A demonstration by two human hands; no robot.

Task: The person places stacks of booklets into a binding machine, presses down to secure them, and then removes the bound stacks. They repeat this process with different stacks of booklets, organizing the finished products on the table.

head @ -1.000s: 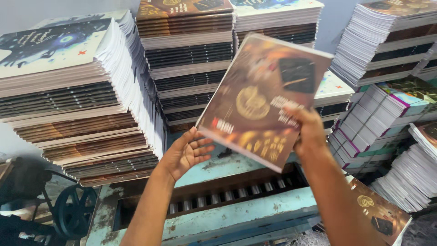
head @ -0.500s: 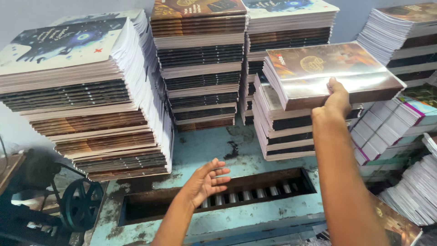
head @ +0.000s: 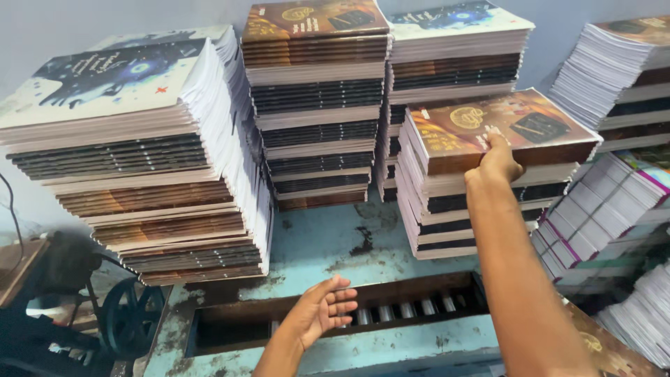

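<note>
My right hand (head: 498,159) reaches forward and rests on the front edge of a brown-covered bundle of books (head: 488,126), which lies on top of a shorter stack (head: 447,209) on the blue machine table (head: 328,237). Its fingers lie over the cover and its thumb is at the edge. My left hand (head: 322,310) hovers open, palm up, over the dark slot (head: 391,307) with metal rollers at the front of the table, holding nothing.
Tall stacks of books stand at the left (head: 139,153), centre (head: 314,105) and behind (head: 453,49). More leaning stacks fill the right side (head: 614,202). A dark wheel and machine parts (head: 129,318) sit at lower left.
The brown bundle went from tilted in both hands to carried by the right hand and laid flat on the shorter stack. My left hand dropped down over the slot.
</note>
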